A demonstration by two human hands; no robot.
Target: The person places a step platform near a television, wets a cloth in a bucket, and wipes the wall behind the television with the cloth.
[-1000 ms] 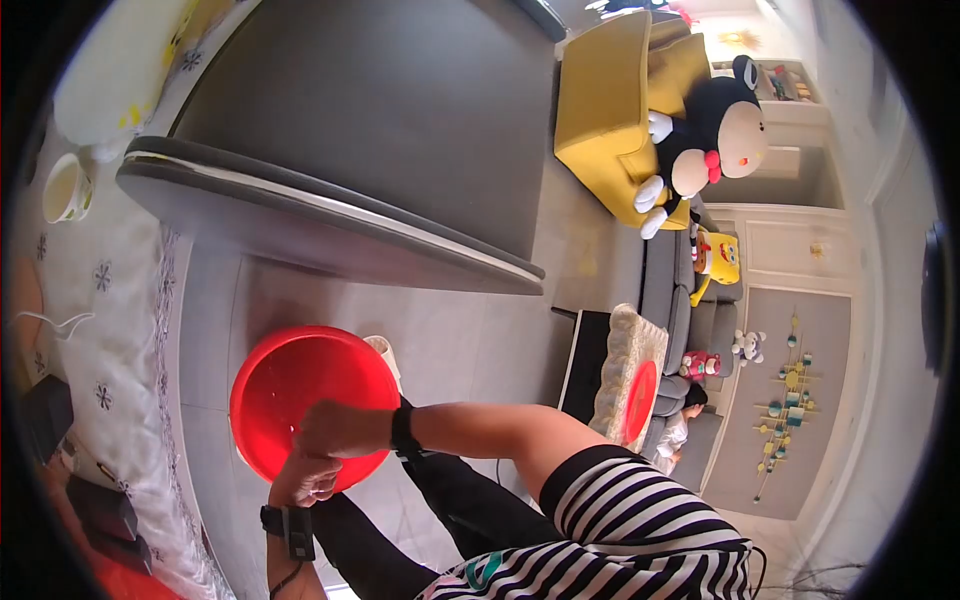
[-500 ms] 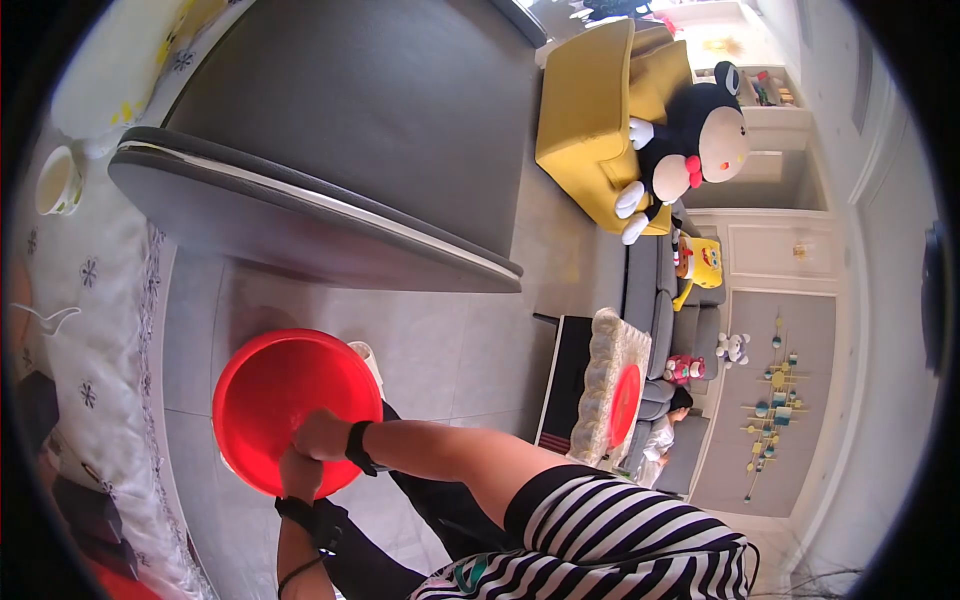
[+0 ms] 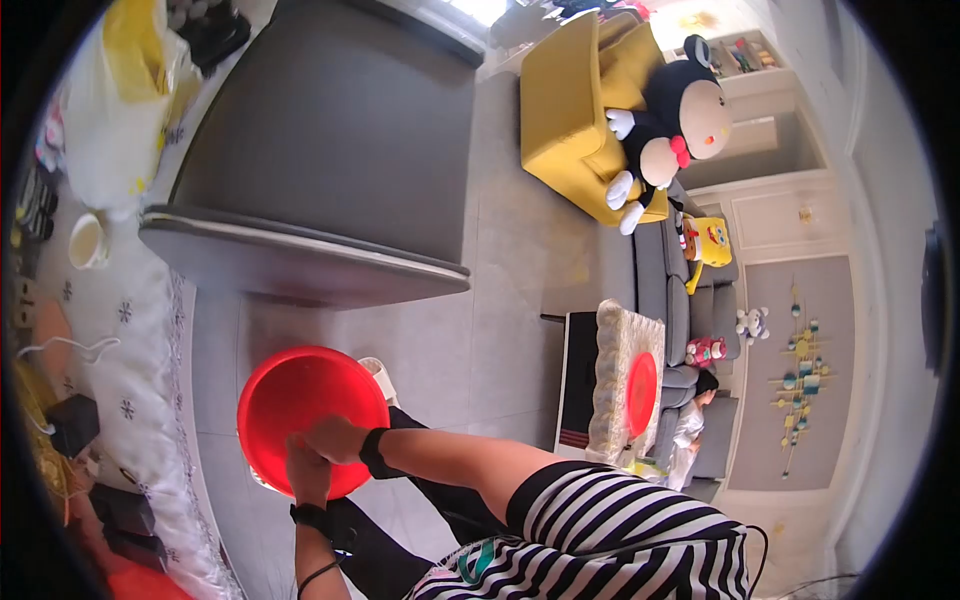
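Note:
A red plastic bucket (image 3: 285,395) stands near the chair, low in front of me. My left hand (image 3: 307,467) and my right hand (image 3: 337,440) are pressed together over its rim. Both look closed, with the fingers turned inward and partly hidden. Whatever they may be gripping is too small or covered to make out. A black band (image 3: 373,453) circles my right wrist, and a dark watch (image 3: 325,522) is on my left. Inside the bucket only red plastic shows.
A dark chair (image 3: 330,130) stands beside the bucket. The cloth-covered table (image 3: 150,320) holds a paper cup (image 3: 88,240) and white bag (image 3: 115,150). A yellow armchair (image 3: 560,120) carries a plush monkey (image 3: 690,110). A person (image 3: 688,430) sits beyond a low table (image 3: 610,330).
The camera view has shifted, bringing more of the tabletop in. My hands remain together over the bucket and sit slightly closer to its near rim.

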